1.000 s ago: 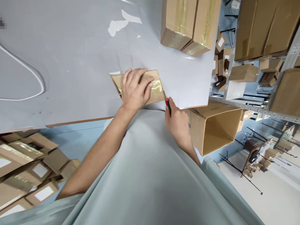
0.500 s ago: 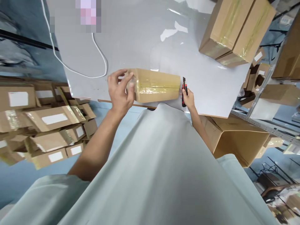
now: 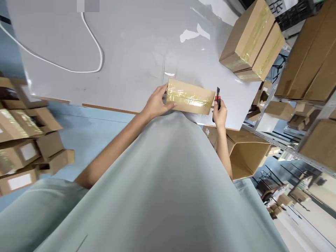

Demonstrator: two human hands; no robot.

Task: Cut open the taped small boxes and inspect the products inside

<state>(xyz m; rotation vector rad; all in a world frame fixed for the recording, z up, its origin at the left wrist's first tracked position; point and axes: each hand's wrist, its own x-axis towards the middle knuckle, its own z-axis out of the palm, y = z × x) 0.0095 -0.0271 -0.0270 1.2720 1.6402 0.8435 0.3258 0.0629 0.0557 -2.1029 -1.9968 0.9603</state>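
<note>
A small cardboard box [image 3: 190, 97] with shiny clear tape along its top lies at the near edge of the grey table. My left hand [image 3: 158, 102] grips its left end, thumb on the near side and fingers behind it. In my right hand [image 3: 219, 113] is a red and black box cutter [image 3: 217, 99], its dark blade pointing away from me. That hand is at the box's right end; whether its fingers touch the cardboard I cannot tell.
Two taped cartons [image 3: 249, 45] stand on the table [image 3: 131, 52] at the back right. A white cable [image 3: 101, 57] curves across its left part. An open carton [image 3: 249, 157] sits below the right edge. Cardboard boxes [image 3: 21, 140] are piled at left, and shelving [image 3: 278, 140] stands at right.
The box has shifted right in the view and turned slightly. My left hand has changed its hold from spread fingers over the end to thumb and fingers around it. The cutter stays in my right hand.
</note>
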